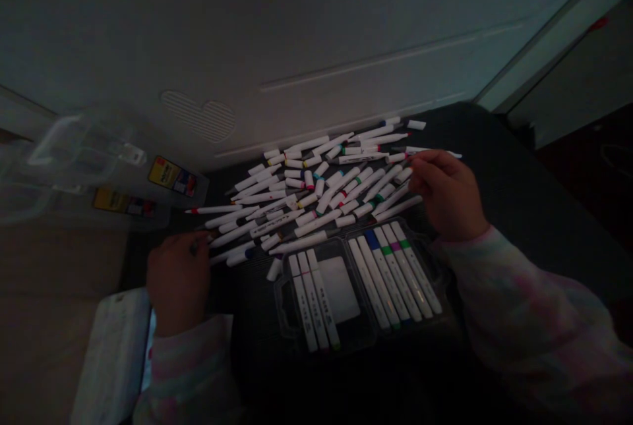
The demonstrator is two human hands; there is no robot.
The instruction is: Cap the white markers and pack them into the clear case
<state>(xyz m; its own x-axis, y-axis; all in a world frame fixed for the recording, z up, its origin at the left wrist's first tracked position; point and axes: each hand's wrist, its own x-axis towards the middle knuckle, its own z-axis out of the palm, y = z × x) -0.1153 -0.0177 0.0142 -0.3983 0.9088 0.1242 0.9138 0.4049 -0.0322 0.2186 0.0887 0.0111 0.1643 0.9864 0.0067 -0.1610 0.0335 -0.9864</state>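
Observation:
A heap of several white marker pens [321, 188] with coloured caps lies on a dark surface. In front of it sits a clear plastic tray [284, 306] with two compartments. The left one holds three markers [312, 300], the right one several [395, 273]. My right hand [445, 194] is at the right edge of the heap, fingers pinched on a marker [395, 209] there. My left hand [178, 280] is closed at the heap's left end, gripping a dark-tipped marker [200, 242].
Clear plastic cases [99, 168] with yellow labels lie at the left against a white panel. A white sheet or packet [113, 352] lies under my left forearm. The dark surface [519, 201] runs on to the right.

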